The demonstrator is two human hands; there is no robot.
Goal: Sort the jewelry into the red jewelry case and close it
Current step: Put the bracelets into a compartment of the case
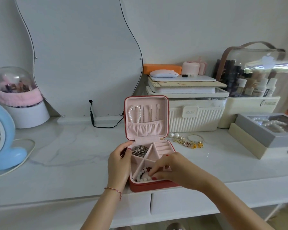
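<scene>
The red jewelry case (154, 186) lies open on the white tabletop, its pink lid upright with a pearl bracelet (134, 114) and thin chains hanging inside. A silver chain piece (139, 151) fills the back left compartment. My left hand (120, 165) holds the case's left wall, thumb on the rim. My right hand (170, 169) reaches into the front compartment and its fingertips pinch a white and red beaded bracelet (143, 175). Loose pearl and gold earrings (184, 141) and a thin gold bangle (195, 137) lie on the table right of the case.
A wavy mirror (83, 55) with a black cable stands behind. A blue fan (2, 138) and a domed pot are at the left. Cream storage boxes (196, 117), a cosmetics organiser and a grey box with pearls (269, 128) crowd the right.
</scene>
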